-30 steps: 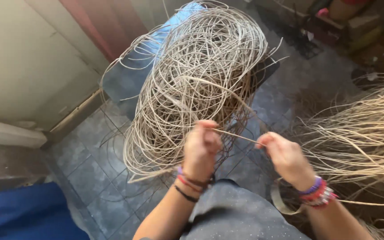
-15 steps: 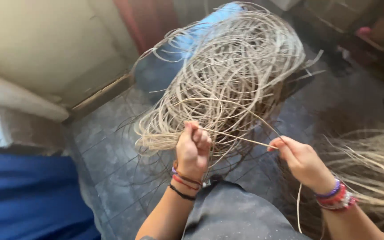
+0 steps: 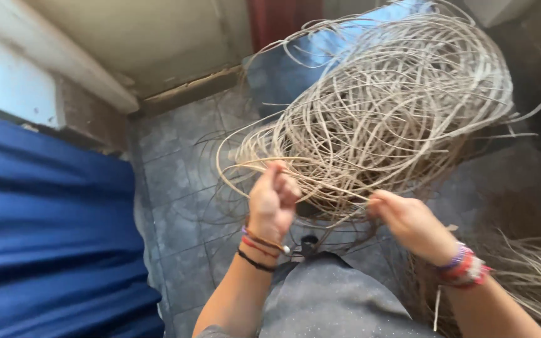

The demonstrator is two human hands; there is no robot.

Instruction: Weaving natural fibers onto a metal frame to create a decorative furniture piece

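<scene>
Rattan strand coil [image 3: 383, 119] sits ahead — I see my left hand [image 3: 272, 203] and right hand [image 3: 408, 222] both pinched on its strands.

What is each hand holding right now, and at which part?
Both grip the tangled coil of pale cane strips at its near lower edge: the left hand closed on a bunch of strands, the right hand pinching strands beside it.

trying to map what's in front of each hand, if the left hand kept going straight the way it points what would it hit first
Probably the big tangled coil of pale cane strands: the left hand already grips strands at its near edge and points up into it. Depth is hard to judge from above.
</scene>
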